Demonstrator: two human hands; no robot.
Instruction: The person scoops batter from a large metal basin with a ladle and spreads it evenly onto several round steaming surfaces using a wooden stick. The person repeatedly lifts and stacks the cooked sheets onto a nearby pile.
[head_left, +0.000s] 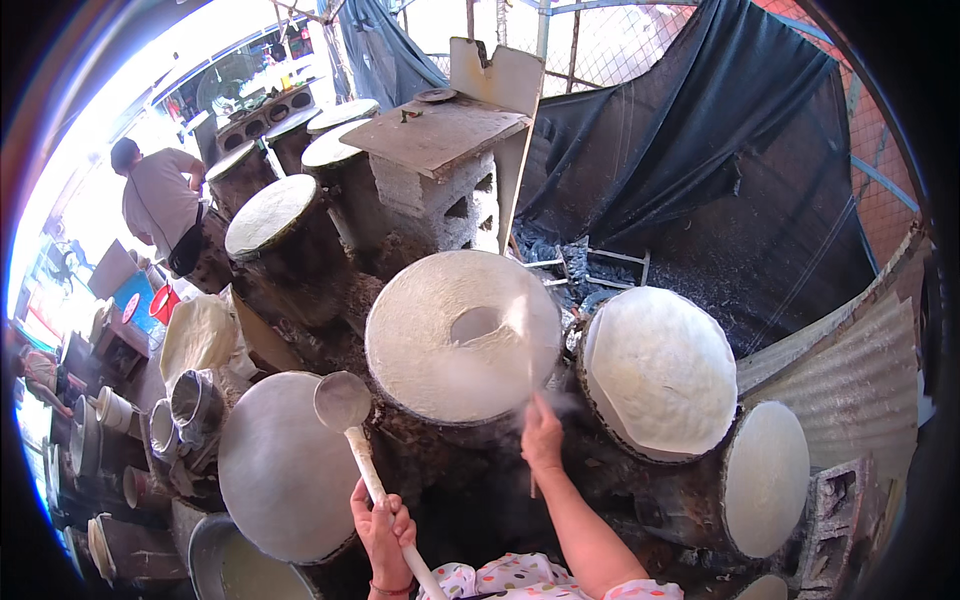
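My left hand grips the pale long handle of a ladle. The ladle's round bowl is over the edge of a round griddle at left, its top a smooth pale grey. In my right hand is a thin stick-like tool, its far end blurred by motion and steam. It reaches over the middle griddle, where cream-coloured batter forms a thick ring around a thinner patch. On the right griddle lies a round pale flatbread, its lower left edge folded or lifted.
A basin of pale liquid stands at lower left, below several buckets. Another pale-topped drum and concrete blocks are at right. More drum stoves run toward a person. Dark netting hangs behind.
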